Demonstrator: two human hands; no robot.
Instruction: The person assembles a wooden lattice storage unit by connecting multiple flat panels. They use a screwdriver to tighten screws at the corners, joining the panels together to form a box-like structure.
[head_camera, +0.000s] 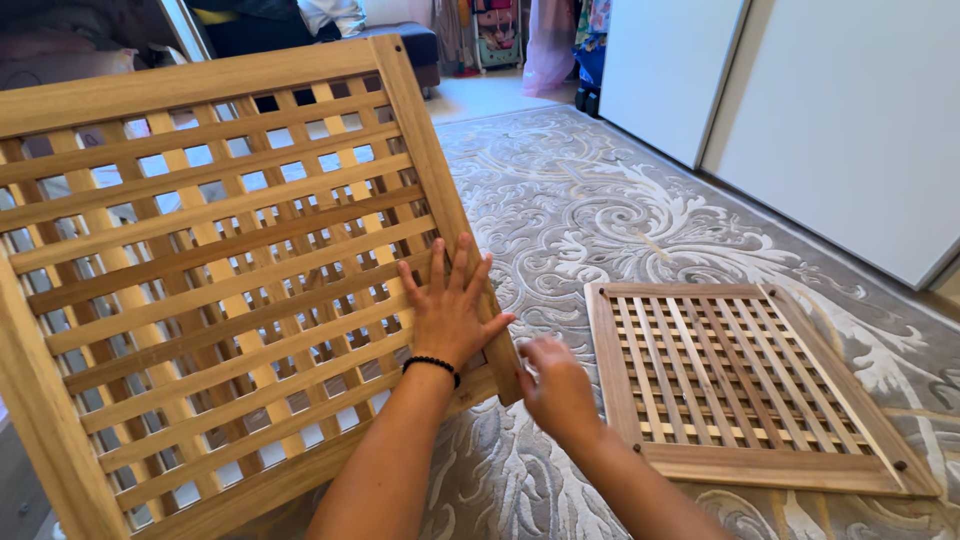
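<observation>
Clearly steadying it, the left hand (447, 312) lies flat, fingers spread, on the slatted wooden frame (215, 290) — the right hand (556, 388) pinches its corner post, grip closed.

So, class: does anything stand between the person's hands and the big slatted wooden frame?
Nothing visible does. The left hand lies flat on the slatted wooden frame, and the right hand is at its lower corner post.
</observation>
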